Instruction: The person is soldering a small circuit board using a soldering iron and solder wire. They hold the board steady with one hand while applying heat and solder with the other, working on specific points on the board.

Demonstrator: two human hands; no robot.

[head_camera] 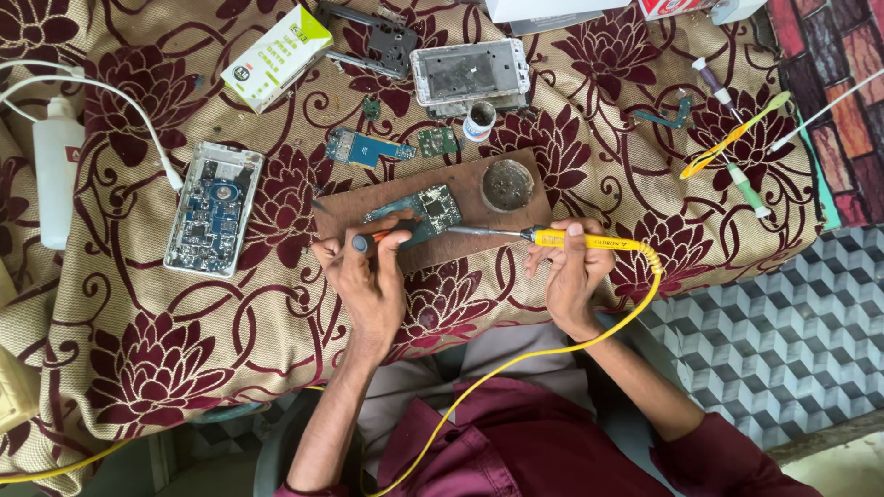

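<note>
My right hand (573,271) grips a yellow soldering iron (562,239) whose metal tip points left at a small green circuit board (426,210). The board lies on a brown wooden block (479,189). My left hand (366,276) holds a dark tool with an orange band (379,237), its end resting against the board's lower left edge. A round tin (507,184) sits on the block just right of the board. The iron's yellow cord (589,340) loops down past my right wrist.
An opened phone body showing its board (212,208) lies to the left, with a white cable and a white bottle (57,166) beyond. Farther back are a phone frame (470,74), a small carton (276,55), loose blue and green boards (368,147), and brushes (737,138) to the right.
</note>
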